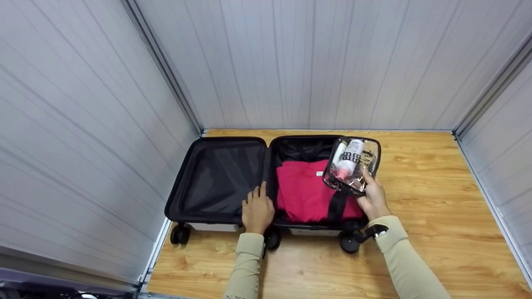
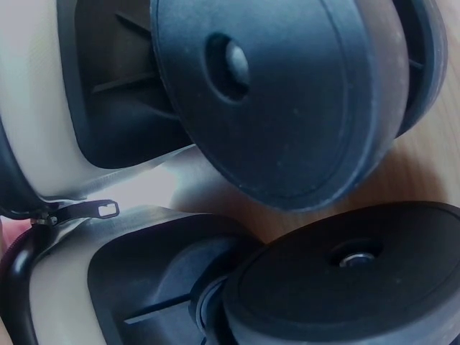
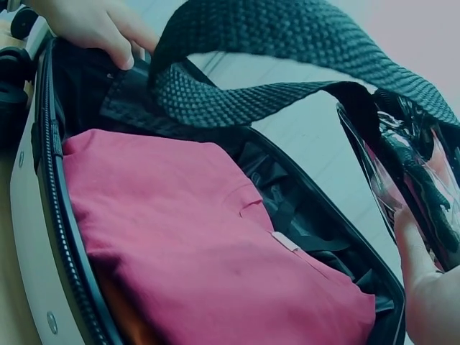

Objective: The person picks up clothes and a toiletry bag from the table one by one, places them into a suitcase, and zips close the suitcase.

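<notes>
An opened suitcase lies flat, its left half [image 1: 224,178] showing a dark lining, its right half holding a folded red garment [image 1: 301,191], pink-looking in the right wrist view [image 3: 180,215]. Above the garment's right side, my right hand [image 1: 374,199] grips a clear black-edged pouch [image 1: 370,160] with a white bottle [image 1: 352,155] inside; its black strap [image 1: 337,204] hangs below. In the right wrist view the hand [image 3: 431,295] holds the pouch [image 3: 424,180] at the right edge. My left hand [image 1: 257,209] rests on the suitcase's middle edge, fingers extended. The left wrist view shows only wheels [image 2: 287,93] and shell.
Wood floor [image 1: 436,199] surrounds the suitcase at the right and front. Pale panelled walls [image 1: 311,62] stand behind it and at both sides. Black wheels [image 1: 349,243] stick out along the suitcase's near side. A dark object [image 1: 62,286] is at the lower left.
</notes>
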{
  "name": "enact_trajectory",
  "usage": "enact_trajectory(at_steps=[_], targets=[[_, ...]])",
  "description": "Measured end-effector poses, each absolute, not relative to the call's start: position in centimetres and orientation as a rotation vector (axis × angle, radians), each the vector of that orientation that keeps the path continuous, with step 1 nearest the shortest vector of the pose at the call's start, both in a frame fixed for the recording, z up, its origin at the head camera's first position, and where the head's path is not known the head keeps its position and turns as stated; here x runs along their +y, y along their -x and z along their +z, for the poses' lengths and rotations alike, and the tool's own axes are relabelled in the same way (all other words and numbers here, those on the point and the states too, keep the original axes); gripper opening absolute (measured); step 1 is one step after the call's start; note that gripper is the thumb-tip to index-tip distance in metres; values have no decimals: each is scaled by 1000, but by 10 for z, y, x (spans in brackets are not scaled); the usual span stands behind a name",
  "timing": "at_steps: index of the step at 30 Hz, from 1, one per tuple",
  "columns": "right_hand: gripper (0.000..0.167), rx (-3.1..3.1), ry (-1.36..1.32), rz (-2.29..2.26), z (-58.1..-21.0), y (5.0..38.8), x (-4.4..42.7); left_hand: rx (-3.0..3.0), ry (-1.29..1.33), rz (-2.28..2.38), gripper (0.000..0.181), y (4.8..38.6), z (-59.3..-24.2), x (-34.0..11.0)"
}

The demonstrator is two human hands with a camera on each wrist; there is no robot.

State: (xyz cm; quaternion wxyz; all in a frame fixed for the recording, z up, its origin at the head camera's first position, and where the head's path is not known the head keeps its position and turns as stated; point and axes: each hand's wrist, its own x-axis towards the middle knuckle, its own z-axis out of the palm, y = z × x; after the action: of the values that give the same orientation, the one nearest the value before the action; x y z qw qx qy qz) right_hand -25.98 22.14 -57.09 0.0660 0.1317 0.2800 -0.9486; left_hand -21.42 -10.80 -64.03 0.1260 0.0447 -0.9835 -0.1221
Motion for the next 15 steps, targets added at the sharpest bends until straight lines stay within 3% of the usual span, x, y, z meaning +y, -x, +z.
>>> enact_trajectory(at_steps=[15], targets=[[24,868,-480,-2831,-572,265,209,-2880,-134,-404,52,216,-638,-109]])
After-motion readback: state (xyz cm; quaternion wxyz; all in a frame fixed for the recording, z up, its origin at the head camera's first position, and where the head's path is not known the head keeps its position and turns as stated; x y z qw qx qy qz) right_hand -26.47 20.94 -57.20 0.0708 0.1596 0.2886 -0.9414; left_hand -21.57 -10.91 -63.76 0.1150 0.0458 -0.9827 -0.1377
